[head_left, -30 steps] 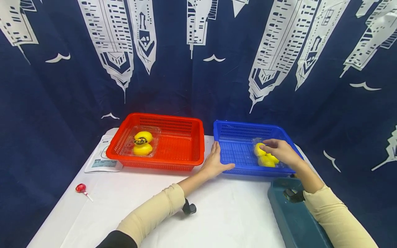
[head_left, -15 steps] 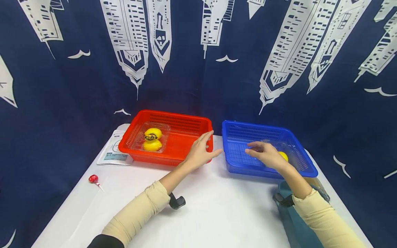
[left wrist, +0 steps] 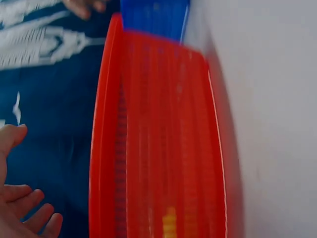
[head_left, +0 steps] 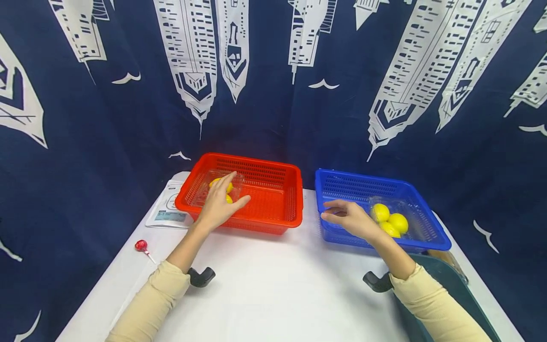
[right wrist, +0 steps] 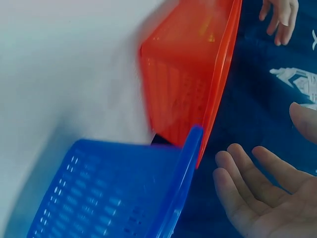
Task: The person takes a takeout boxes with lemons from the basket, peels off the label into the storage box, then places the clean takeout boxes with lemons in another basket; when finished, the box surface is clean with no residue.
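Note:
My left hand (head_left: 220,204) hovers over the left part of the red basket (head_left: 295,190), fingers extended and thumb spread. Beneath it, partly hidden by the fingers, yellow lemons (head_left: 230,187) lie in a clear plastic box (head_left: 240,180). Nothing is in that hand. My right hand (head_left: 352,218) hangs above the left part of the blue basket (head_left: 427,209), its fingers loosely bent and holding nothing. To its right, three yellow lemons (head_left: 399,223) sit in another clear plastic box (head_left: 413,230). Both wrist views show relaxed, parted fingers, the left hand (left wrist: 25,208) and right hand (right wrist: 267,198) alike.
A dark teal bin (head_left: 453,280) stands at the right front, partly under the right sleeve. Beside it lies a brownish item (head_left: 446,260), mostly hidden. A red lollipop (head_left: 141,245) and a white printed packet (head_left: 171,216) lie at the left of the white table (head_left: 290,289).
My left hand has travelled left from the blue basket's near-left edge to above the red basket. My right hand has moved left, away from the lemons. The head view has shifted left.

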Action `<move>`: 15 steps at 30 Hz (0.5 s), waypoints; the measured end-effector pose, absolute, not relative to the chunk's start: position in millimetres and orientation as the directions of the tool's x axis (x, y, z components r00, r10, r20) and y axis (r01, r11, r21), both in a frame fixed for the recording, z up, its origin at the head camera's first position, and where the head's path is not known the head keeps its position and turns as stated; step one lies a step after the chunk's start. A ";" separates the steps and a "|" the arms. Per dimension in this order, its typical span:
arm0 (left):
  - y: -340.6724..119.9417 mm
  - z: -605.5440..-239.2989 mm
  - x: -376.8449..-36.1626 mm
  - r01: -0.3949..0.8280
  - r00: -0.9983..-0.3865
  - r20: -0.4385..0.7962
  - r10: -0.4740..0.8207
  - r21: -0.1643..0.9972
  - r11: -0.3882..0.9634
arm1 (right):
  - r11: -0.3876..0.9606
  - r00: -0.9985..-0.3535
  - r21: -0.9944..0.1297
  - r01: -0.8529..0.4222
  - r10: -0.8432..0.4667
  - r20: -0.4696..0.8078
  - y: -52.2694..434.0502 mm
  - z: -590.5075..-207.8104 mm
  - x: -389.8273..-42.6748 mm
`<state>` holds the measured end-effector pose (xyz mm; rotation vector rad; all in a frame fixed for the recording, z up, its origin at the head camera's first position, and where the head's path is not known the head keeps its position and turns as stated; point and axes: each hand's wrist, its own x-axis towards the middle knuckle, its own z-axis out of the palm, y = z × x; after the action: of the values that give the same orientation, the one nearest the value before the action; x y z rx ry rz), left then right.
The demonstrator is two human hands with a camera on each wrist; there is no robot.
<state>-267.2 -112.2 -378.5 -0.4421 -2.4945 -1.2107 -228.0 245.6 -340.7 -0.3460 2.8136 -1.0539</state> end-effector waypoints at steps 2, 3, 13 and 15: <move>-131.7 -381.8 -268.2 0.412 -0.890 0.442 0.112 0.673 0.614 | 0.727 -0.965 -0.664 -0.177 -0.260 -0.026 241.9 -342.5 -226.5; -141.5 -384.1 -269.1 0.411 -0.886 0.452 0.102 0.664 0.625 | 0.725 -0.965 -0.665 -0.180 -0.261 -0.024 240.0 -343.4 -225.8; -212.4 -409.4 -272.3 0.310 -0.912 0.410 0.025 0.646 0.698 | 0.701 -0.954 -0.676 -0.228 -0.300 0.011 224.6 -343.9 -221.9; -217.2 -413.6 -272.7 0.296 -0.922 0.387 0.024 0.661 0.690 | 0.693 -0.950 -0.681 -0.238 -0.310 0.017 221.6 -342.7 -221.6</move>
<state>-272.7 -217.2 -413.6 -0.2512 -2.5535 -1.0858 -221.6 221.6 -342.7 -0.4547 2.7979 -1.1041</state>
